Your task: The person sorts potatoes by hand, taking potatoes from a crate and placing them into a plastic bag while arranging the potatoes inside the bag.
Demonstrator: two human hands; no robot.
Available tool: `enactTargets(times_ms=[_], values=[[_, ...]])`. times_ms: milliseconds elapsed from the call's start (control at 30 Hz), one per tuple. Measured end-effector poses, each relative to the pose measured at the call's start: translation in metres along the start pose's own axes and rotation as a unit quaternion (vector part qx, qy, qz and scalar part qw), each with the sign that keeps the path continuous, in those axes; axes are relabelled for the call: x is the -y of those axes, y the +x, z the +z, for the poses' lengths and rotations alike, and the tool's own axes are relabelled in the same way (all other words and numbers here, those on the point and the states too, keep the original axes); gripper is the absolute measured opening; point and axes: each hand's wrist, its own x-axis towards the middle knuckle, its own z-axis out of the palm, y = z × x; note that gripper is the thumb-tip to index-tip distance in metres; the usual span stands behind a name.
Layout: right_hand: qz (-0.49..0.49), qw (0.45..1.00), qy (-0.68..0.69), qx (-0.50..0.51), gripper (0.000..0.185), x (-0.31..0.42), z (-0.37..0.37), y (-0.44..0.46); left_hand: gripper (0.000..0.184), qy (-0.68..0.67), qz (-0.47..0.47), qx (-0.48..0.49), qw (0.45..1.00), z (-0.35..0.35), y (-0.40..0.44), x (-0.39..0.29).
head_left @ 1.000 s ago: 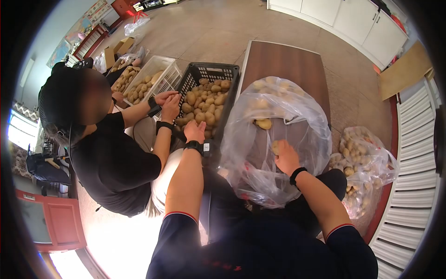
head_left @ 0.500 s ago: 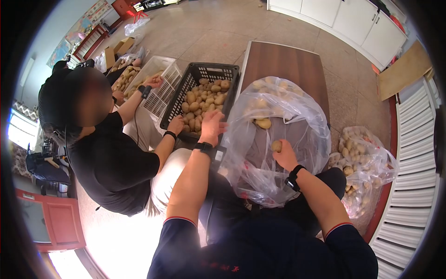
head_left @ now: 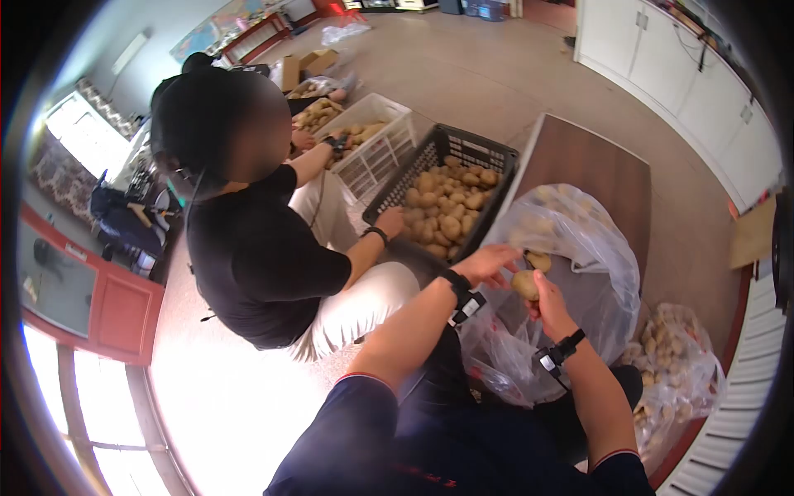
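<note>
In the head view, my right hand (head_left: 549, 306) is closed around a potato (head_left: 523, 285), held up over a large clear plastic bag (head_left: 610, 307). My left hand (head_left: 488, 265) is open, its fingers stretched towards that potato and close to it; whether they touch it I cannot tell. Another potato (head_left: 539, 262) lies at the bag's opening just beyond my hands. More potatoes show blurrily through the plastic at the far side. The bag lies spread over a brown wooden-topped table (head_left: 600, 161), its near edge hanging by my lap.
A black crate (head_left: 496, 147) full of potatoes stands left of the table. A person in a black shirt (head_left: 248, 256) sits there, one hand (head_left: 390, 221) at its edge and the other by a white crate (head_left: 389, 169). To my right is a bag of potatoes (head_left: 674, 355).
My right hand has lifted the potato and brought it left. My left hand has come from the crate's side towards it. The whole view has swung left.
</note>
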Motion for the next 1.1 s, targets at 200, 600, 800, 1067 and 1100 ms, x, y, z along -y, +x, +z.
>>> enactTargets(times_ms=[200,600,800,1067,1100], values=[[-0.046,0.998,-0.052,-0.002,0.051,0.019,0.018,0.006,0.047,-0.065,-0.016,0.149,0.987,0.007,0.001,-0.005],[-0.158,0.948,-0.232,-0.152,0.040,-0.070,-0.026,0.037,0.036,-0.224,0.045,0.027,0.973,-0.034,0.019,0.011],[-0.052,0.901,-0.356,-0.244,0.051,-0.097,-0.053,-0.004,0.036,-0.376,0.025,-0.140,0.916,-0.072,0.032,0.028],[0.066,0.845,-0.481,-0.225,0.052,-0.073,-0.037,-0.045,0.044,-0.443,0.110,-0.264,0.850,-0.117,0.052,0.064],[0.099,0.828,-0.512,-0.204,0.048,-0.073,-0.037,-0.045,0.044,-0.442,0.110,-0.262,0.851,-0.118,0.055,0.068]])
